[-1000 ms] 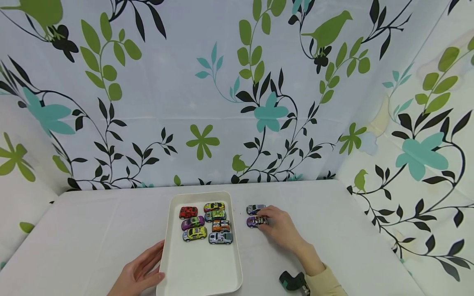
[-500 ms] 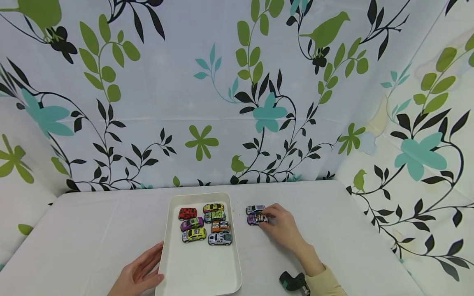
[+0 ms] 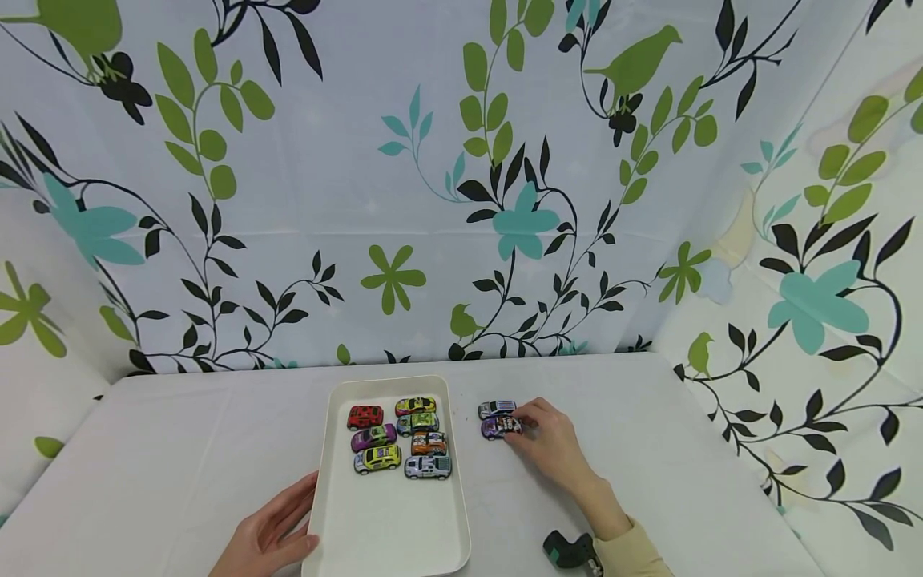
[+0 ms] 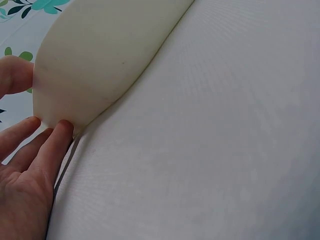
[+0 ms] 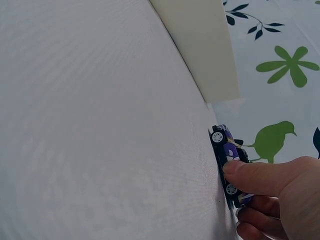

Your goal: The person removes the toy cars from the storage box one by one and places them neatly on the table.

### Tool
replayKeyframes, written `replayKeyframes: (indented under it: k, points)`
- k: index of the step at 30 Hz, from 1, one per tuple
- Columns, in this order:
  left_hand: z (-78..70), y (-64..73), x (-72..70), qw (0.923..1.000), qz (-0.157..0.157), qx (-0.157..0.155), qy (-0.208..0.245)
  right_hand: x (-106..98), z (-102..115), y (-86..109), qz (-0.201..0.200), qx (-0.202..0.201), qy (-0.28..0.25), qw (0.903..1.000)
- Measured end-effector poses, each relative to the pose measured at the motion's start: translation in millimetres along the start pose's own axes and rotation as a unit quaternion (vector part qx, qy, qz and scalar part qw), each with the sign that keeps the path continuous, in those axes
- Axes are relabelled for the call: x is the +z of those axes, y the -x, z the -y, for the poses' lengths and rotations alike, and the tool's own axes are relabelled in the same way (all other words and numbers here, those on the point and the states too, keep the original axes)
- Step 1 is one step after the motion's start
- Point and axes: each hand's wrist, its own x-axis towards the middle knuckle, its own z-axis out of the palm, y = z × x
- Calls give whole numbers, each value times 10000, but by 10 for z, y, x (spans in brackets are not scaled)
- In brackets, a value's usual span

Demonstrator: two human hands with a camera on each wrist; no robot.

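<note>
On the white table stands a cream tray (image 3: 389, 529) holding several small toy cars, among them a red one (image 3: 365, 417) and a silver one (image 3: 429, 467). My left hand (image 3: 270, 529) rests against the tray's left side; the left wrist view shows fingertips (image 4: 64, 127) touching its outer wall (image 4: 110, 55). To the right of the tray, my right hand (image 3: 551, 445) pinches a purple toy car (image 3: 497, 427) between thumb and fingers. The right wrist view has the thumb (image 5: 250, 175) along that car's side, with its wheels near the tabletop. Just behind it sits a silver-and-purple toy car (image 3: 496, 409).
A black device (image 3: 572, 550) lies beside the right sleeve (image 3: 634, 553). Behind the table (image 3: 180, 457) hangs a cloth (image 3: 317, 200) printed with leaves and birds, and it continues down the right side.
The purple toy car, under the right hand, has shifted slightly back, closer to the silver-and-purple one. The left hand stays at the tray's side.
</note>
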Motion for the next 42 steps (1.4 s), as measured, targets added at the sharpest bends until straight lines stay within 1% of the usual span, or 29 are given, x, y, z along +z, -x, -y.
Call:
replayKeyframes:
  k: [6, 11, 13, 16, 20, 24, 27, 34, 39, 42]
  points:
    - [7, -2, -14, 10000, 33, 7, -9, -11, 19, -11, 109, -18, 55, 9999]
    - [3, 3, -5, 10000, -10, -21, -17, -47, 56, -22, 262, 129, 31, 9996]
    - [0, 4, -1, 10000, -4, 13, -32, -65, 67, -27, 275, 176, -13, 9995]
    - [-4, 7, 1, 10000, 29, 46, -42, -87, 82, -30, 221, 114, -80, 9997]
    - [-6, 16, -17, 9998, 152, 102, -15, -113, 148, -47, 166, -211, -147, 9995]
    - [-9, 21, -30, 9996, 246, 153, 38, -136, 280, -59, 289, -554, -123, 9980]
    - [-7, 19, -31, 9995, 254, 174, 54, -140, 389, -54, 465, -735, -103, 9962]
    - [-12, 20, -40, 9995, 230, 206, 21, -119, 645, -13, 1048, -870, -212, 9904]
    - [-25, 12, -21, 9998, 155, 39, 113, -108, 793, 0, 1316, -1085, -274, 9850]
    - [-27, 9, -3, 9998, 114, -58, 160, -80, 868, -5, 1464, -1232, -211, 9813]
